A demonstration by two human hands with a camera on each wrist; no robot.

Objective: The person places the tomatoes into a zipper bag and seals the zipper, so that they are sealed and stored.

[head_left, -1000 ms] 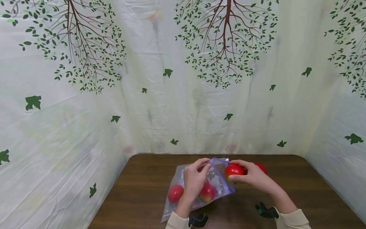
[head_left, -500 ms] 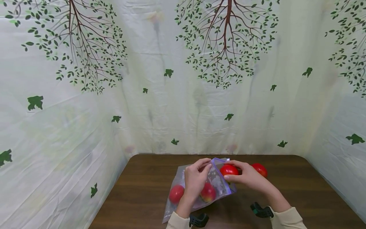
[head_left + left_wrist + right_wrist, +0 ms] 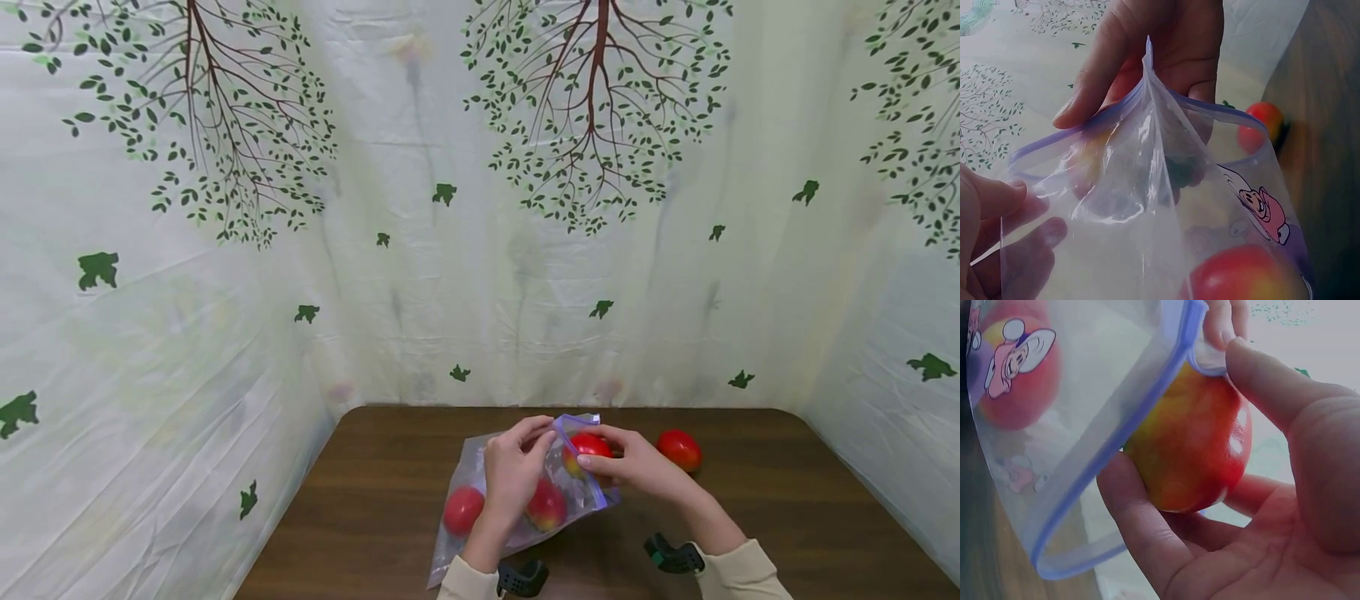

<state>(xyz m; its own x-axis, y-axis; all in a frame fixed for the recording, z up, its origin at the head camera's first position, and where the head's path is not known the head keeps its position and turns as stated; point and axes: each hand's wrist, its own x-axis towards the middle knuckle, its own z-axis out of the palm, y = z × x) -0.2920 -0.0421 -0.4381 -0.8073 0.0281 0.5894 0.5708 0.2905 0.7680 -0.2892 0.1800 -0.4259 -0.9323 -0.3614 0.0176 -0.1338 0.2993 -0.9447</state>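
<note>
A clear zip bag (image 3: 579,498) with a purple-blue zip edge lies on the table, its mouth toward the right. Two red apples show inside it: one apple (image 3: 462,511) at the far left, another apple (image 3: 547,505) beside my left wrist. My left hand (image 3: 508,471) pinches the upper edge of the bag near the mouth. In the right wrist view, my right hand (image 3: 1272,519) holds a red-yellow apple (image 3: 1191,440) between thumb and fingers, partly through the open mouth. The zip edge (image 3: 1107,450) crosses in front of that apple's left side.
One more red apple (image 3: 679,451) sits on the brown wooden table (image 3: 780,500), right of my right hand. Behind the table hangs a pale curtain (image 3: 525,333) printed with trees and leaves. Each wrist wears a black band (image 3: 673,554).
My right hand has moved left with its apple, from just outside the bag's mouth to partly inside. The apple behind it on the table is now uncovered. My left hand stays nearly still.
</note>
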